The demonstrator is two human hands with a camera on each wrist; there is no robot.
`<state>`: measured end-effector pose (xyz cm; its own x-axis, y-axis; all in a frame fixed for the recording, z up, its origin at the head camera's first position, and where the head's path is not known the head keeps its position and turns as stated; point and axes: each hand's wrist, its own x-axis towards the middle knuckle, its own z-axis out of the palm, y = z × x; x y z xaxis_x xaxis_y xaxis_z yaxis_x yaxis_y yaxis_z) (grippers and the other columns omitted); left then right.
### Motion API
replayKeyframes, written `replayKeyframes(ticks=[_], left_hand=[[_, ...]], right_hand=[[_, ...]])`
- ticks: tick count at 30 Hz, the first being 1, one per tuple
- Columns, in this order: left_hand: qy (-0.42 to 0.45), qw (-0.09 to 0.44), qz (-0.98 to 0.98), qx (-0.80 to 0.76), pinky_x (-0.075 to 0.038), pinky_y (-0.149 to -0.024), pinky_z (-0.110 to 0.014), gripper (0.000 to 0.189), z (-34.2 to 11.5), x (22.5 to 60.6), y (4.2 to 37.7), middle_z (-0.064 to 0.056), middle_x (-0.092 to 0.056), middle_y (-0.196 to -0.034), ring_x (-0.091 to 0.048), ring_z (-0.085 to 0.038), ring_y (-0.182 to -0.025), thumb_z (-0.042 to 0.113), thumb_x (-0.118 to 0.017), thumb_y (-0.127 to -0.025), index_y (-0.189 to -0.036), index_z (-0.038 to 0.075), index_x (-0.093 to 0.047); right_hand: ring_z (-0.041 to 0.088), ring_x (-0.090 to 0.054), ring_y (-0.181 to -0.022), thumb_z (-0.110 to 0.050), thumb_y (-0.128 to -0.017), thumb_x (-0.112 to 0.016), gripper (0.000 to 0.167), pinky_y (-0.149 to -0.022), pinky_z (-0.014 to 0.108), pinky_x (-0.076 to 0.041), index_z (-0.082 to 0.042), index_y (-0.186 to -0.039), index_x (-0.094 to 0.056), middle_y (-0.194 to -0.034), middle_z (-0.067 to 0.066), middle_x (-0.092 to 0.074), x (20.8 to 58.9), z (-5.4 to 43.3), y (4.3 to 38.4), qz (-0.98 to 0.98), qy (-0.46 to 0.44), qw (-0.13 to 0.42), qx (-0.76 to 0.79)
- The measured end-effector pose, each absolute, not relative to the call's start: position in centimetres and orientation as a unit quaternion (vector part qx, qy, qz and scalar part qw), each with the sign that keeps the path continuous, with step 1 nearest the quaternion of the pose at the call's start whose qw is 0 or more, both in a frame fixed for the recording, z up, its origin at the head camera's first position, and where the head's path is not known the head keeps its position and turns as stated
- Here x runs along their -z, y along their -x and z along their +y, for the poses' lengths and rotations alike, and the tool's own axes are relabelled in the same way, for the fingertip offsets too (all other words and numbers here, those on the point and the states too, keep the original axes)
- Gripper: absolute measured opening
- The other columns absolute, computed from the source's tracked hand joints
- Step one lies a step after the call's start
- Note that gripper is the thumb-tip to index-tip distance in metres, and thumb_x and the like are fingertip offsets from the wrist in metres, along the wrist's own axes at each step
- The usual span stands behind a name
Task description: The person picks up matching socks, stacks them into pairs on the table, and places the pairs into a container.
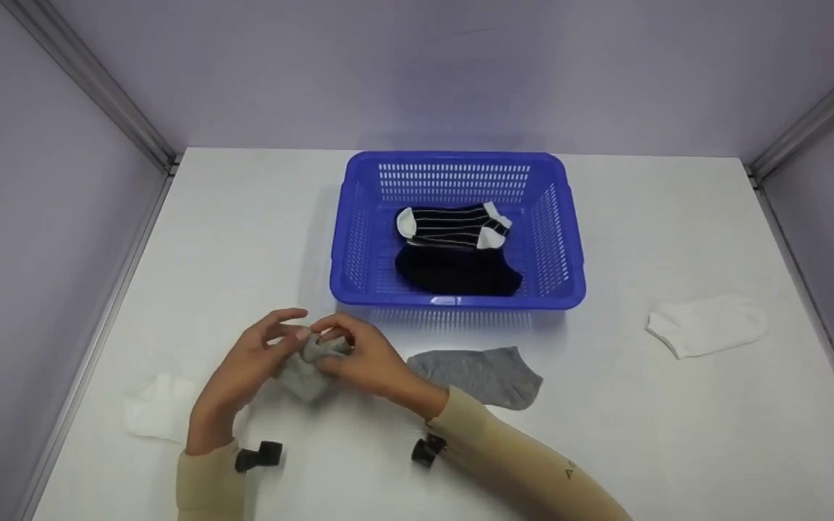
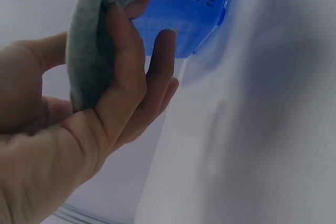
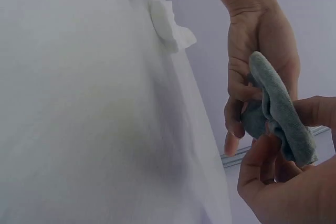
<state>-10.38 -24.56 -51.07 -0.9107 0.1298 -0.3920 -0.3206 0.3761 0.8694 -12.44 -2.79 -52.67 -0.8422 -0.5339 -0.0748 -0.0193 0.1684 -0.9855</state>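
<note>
Both hands hold one bunched grey sock above the table, left of the middle. My left hand pinches it between thumb and fingers; the left wrist view shows the cloth standing up between them. The right hand grips the opposite end, its fingertips at the folded edge, and the right wrist view shows the sock doubled over. A second grey sock lies flat on the table, partly hidden behind the right wrist.
A blue basket stands at the back middle. Inside lie a black striped sock with white heel and toe and a plain black sock. White socks lie at the right and at the left, beside the left forearm.
</note>
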Motion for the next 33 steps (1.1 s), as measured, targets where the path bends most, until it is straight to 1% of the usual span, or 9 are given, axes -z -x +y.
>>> replayKeyframes(ticks=[3,7,9,11,16,19,25,29,33], left_hand=[[-0.004,0.242,0.795,-0.557,-0.051,-0.075,-0.027,0.051,-23.3,51.6,10.1,-0.021,-0.065,-0.132,-0.063,-0.019,-0.099,0.032,-0.064,-0.105,-0.15,0.01,-0.052],[-0.073,0.27,0.784,-0.553,-0.053,-0.081,-0.028,0.043,-21.5,52.3,9.9,-0.014,-0.069,-0.116,-0.065,-0.018,-0.097,0.028,-0.065,-0.105,-0.143,0.01,-0.058],[-0.095,0.279,0.776,-0.558,-0.054,-0.082,-0.028,0.041,-20.4,52.6,9.9,-0.013,-0.068,-0.114,-0.067,-0.019,-0.097,0.026,-0.067,-0.104,-0.141,0.01,-0.06],[-0.114,0.285,0.77,-0.559,-0.055,-0.082,-0.026,0.042,-19.4,52.9,9.9,-0.014,-0.066,-0.117,-0.069,-0.019,-0.1,0.023,-0.068,-0.103,-0.141,0.008,-0.059],[-0.137,0.278,0.762,-0.568,-0.057,-0.085,-0.026,0.042,-17.2,53.3,9.9,-0.018,-0.062,-0.122,-0.068,-0.021,-0.105,0.016,-0.068,-0.101,-0.141,0.005,-0.059],[-0.139,0.268,0.759,-0.577,-0.056,-0.084,-0.027,0.039,-15.7,53.5,10.1,-0.018,-0.064,-0.119,-0.068,-0.02,-0.099,0.015,-0.067,-0.101,-0.139,0.007,-0.061],[-0.151,0.25,0.782,-0.552,-0.054,-0.079,-0.025,0.034,-13.1,54.0,10.4,-0.014,-0.068,-0.108,-0.065,-0.014,-0.09,0.015,-0.067,-0.101,-0.135,0.008,-0.065],[-0.163,0.236,0.807,-0.517,-0.052,-0.076,-0.024,0.033,-11.7,54.4,10.6,-0.008,-0.07,-0.1,-0.062,-0.011,-0.083,0.014,-0.066,-0.1,-0.132,0.007,-0.066],[-0.162,0.219,0.831,-0.485,-0.05,-0.075,-0.025,0.031,-10.6,54.7,10.7,-0.004,-0.07,-0.093,-0.059,-0.008,-0.077,0.015,-0.064,-0.1,-0.129,0.004,-0.067]], right_hand=[[0.022,-0.07,-0.112,-0.007,-0.088,-0.074,0.046,-0.094,0.031,-0.051,-0.011,-0.133,-0.063,-0.119,0.009,-0.075,52.8,-0.3,11.4,0.733,0.192,0.219,0.615],[0.025,-0.07,-0.11,-0.005,-0.089,-0.071,0.041,-0.087,0.027,-0.051,-0.006,-0.129,-0.06,-0.121,0.013,-0.073,53.2,3.1,10.5,0.735,0.204,0.222,0.607],[0.023,-0.07,-0.107,-0.004,-0.09,-0.072,0.039,-0.088,0.025,-0.051,-0.004,-0.127,-0.06,-0.119,0.014,-0.073,53.3,4.7,10.4,0.74,0.211,0.214,0.602],[0.019,-0.069,-0.103,-0.006,-0.092,-0.072,0.037,-0.088,0.025,-0.051,-0.003,-0.127,-0.06,-0.118,0.015,-0.073,53.4,6.3,10.4,0.746,0.217,0.207,0.595],[0.011,-0.064,-0.096,-0.015,-0.098,-0.073,0.026,-0.086,0.026,-0.052,-0.01,-0.122,-0.069,-0.117,0.009,-0.073,53.3,10.1,10.8,0.77,0.214,0.205,0.564],[0.01,-0.064,-0.097,-0.021,-0.1,-0.071,0.018,-0.085,0.025,-0.053,-0.015,-0.117,-0.072,-0.118,0.005,-0.074,53.2,12.2,11.0,0.788,0.208,0.207,0.541],[0.012,-0.062,-0.096,-0.022,-0.099,-0.072,0.017,-0.083,0.026,-0.051,-0.018,-0.116,-0.074,-0.115,0.001,-0.075,53.4,14.8,11.4,0.829,0.213,0.172,0.488],[0.02,-0.057,-0.104,-0.017,-0.096,-0.076,0.017,-0.089,0.034,-0.047,-0.017,-0.113,-0.077,-0.114,0.003,-0.071,53.4,15.5,11.5,0.864,0.207,0.129,0.441],[0.031,-0.051,-0.119,-0.012,-0.09,-0.08,0.024,-0.101,0.048,-0.043,-0.011,-0.114,-0.076,-0.124,0.01,-0.066,53.0,15.7,11.3,0.892,0.179,0.083,0.406]])
